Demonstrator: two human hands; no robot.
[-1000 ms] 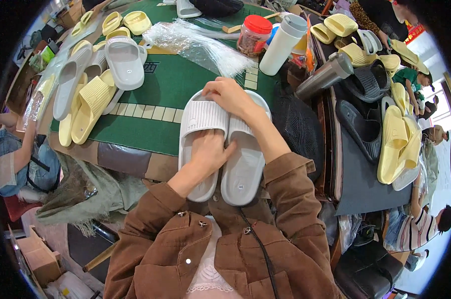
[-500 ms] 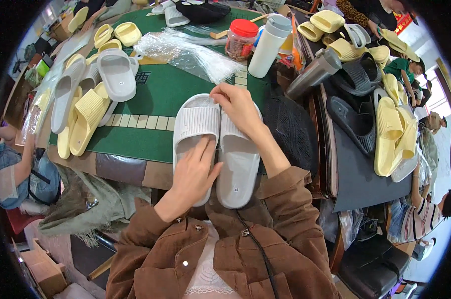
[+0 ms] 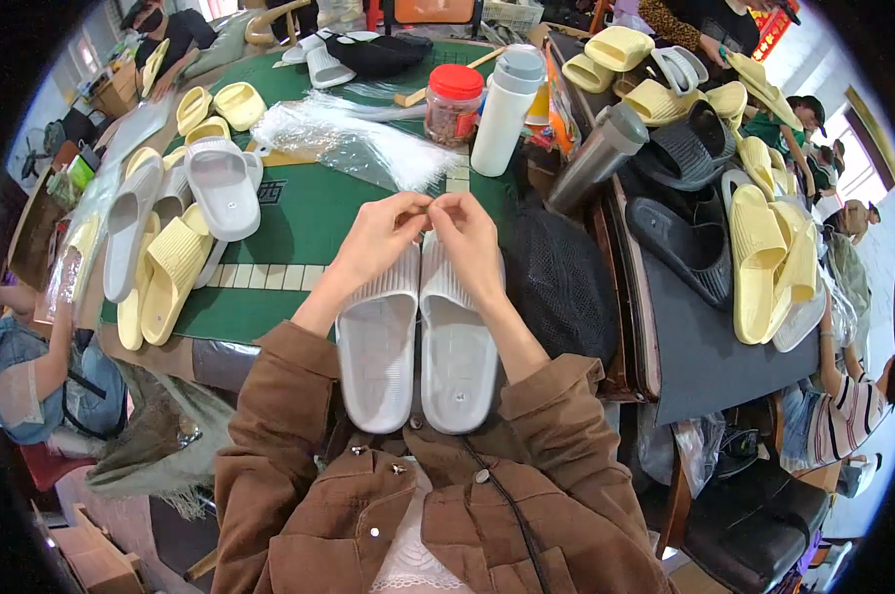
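Note:
Side by side at the table's near edge lie a left grey slide slipper [image 3: 376, 366] and a right grey slide slipper [image 3: 459, 366], toes pointing away from me. Above their toe ends, my left hand [image 3: 380, 243] and my right hand [image 3: 466, 243] meet, thumbs and forefingers pinched together at the tips. Whatever lies between the fingertips is too small to make out. Both hands and wrists partly cover the slippers' ribbed straps and toes. Just beyond the hands, a bundle of thin white plastic strands [image 3: 408, 163] spreads over clear film.
Grey and yellow slippers [image 3: 175, 287] are piled at the left. A red-lidded jar [image 3: 454, 104], a white bottle [image 3: 508, 119] and a steel tumbler [image 3: 598, 158] stand at the back right. A black mesh bag [image 3: 563, 282] lies beside my right arm; more slippers [image 3: 764, 257] cover the right-hand table.
My left hand has left the left slipper's strap opening and risen to meet my right hand's fingertips. The slippers now sit slightly lower in the view.

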